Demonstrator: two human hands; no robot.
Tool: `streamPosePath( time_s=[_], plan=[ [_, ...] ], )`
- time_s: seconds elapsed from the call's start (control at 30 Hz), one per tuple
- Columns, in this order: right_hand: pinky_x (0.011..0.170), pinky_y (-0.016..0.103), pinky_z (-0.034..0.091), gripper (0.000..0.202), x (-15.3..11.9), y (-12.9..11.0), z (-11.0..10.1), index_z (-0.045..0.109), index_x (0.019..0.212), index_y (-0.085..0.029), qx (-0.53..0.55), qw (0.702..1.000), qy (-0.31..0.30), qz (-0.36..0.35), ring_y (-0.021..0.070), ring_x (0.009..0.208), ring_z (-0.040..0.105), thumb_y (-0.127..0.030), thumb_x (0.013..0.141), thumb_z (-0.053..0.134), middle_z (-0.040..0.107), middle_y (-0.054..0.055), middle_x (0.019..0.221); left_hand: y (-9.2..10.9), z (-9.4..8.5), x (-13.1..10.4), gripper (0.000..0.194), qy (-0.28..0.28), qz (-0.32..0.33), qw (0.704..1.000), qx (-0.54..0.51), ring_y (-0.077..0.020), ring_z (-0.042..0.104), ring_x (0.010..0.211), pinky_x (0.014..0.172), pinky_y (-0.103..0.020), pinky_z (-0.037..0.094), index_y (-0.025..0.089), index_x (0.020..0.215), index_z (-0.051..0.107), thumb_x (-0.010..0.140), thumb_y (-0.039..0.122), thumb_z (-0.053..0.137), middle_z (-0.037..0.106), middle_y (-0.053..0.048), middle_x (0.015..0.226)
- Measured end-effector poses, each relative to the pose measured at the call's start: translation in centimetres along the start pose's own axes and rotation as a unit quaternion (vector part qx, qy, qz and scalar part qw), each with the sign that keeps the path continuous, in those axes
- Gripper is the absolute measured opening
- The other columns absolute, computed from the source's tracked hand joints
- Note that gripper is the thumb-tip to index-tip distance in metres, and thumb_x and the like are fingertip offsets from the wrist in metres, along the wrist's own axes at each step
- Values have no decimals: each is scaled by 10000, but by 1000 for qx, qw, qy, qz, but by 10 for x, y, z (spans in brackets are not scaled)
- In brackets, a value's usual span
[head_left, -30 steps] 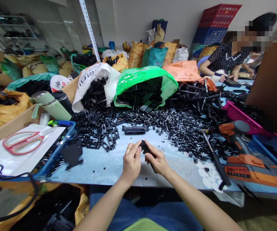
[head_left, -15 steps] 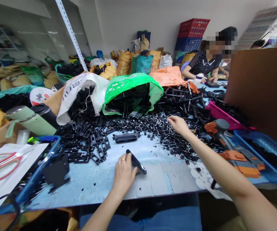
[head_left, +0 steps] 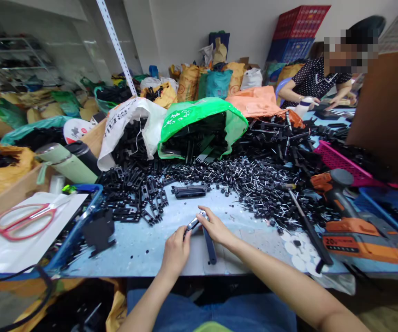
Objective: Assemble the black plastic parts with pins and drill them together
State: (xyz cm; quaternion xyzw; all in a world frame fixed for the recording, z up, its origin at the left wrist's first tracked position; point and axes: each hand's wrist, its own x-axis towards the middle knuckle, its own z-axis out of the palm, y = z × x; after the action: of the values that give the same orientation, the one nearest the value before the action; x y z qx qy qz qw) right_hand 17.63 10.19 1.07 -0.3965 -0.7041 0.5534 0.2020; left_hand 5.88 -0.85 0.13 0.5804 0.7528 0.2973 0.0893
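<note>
My left hand [head_left: 177, 251] is closed on one arm of a black folding plastic part [head_left: 210, 249], low over the near edge of the table. The part makes a narrow upside-down V, its other arm slanting down toward me. At the top, where the arms meet, the fingers of my right hand [head_left: 216, 226] are pinched together. Whatever small thing they hold is hidden. Beyond my hands lies a black ribbed bar-shaped piece [head_left: 191, 190]. A heap of small black-headed metal pins [head_left: 254, 184] spreads behind and to the right.
Black links [head_left: 143, 198] pile up at left, near red-handled scissors [head_left: 26, 221] on white paper. An orange cordless drill [head_left: 361, 235] and a black-handled tool [head_left: 311, 230] lie at right. A green bag [head_left: 202, 108] of black parts stands behind. Across the table a person [head_left: 305, 83] works.
My right hand has come back from the pin heap to the black part in my left hand. The part now shows two spread arms instead of one bar. The view has shifted left.
</note>
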Motion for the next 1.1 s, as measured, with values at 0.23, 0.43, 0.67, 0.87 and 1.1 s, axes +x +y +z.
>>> streamPosePath(
  time_s=[0.23, 0.43, 0.67, 0.87, 1.1],
  plan=[
    [366, 174, 336, 356, -17, -19, -24, 510, 1049, -221, 169, 973, -152, 31, 47, 403, 432, -481, 807, 534, 511, -34, 700, 1, -13, -7, 248, -63, 74, 986, -137, -172, 635, 756, 684, -265, 491, 184, 1060, 563, 888, 280, 412, 666, -57, 864],
    [357, 158, 341, 394, -25, -21, -49, 522, 1079, -216, 206, 943, -252, 64, 31, 425, 444, -479, 788, 560, 581, 11, 893, -8, -45, 2, 275, -149, 150, 965, -153, -181, 628, 888, 780, -283, 485, 218, 1107, 576, 884, 274, 425, 666, -51, 1008],
    [336, 164, 305, 409, -20, -15, -30, 501, 1069, -203, 235, 952, -177, 82, 66, 367, 400, -493, 784, 550, 434, -83, 494, 8, -27, -6, 221, -104, 112, 984, -94, -186, 646, 773, 688, -274, 495, 196, 1011, 595, 887, 275, 430, 681, -52, 879],
    [357, 173, 324, 382, -18, -20, -16, 479, 1089, -215, 212, 972, -97, 0, 66, 380, 422, -472, 810, 526, 437, -75, 538, 13, -6, -9, 234, 55, 53, 997, 6, -203, 652, 706, 637, -288, 487, 157, 1007, 573, 908, 264, 391, 679, -80, 796],
    [443, 193, 389, 456, -23, -19, -51, 462, 1238, -242, 133, 961, -243, -5, 55, 484, 483, -444, 833, 510, 571, 19, 902, -5, -18, -3, 232, 41, 91, 994, 34, -189, 643, 736, 662, -280, 487, 162, 1052, 547, 917, 261, 386, 658, -73, 838]
  ],
)
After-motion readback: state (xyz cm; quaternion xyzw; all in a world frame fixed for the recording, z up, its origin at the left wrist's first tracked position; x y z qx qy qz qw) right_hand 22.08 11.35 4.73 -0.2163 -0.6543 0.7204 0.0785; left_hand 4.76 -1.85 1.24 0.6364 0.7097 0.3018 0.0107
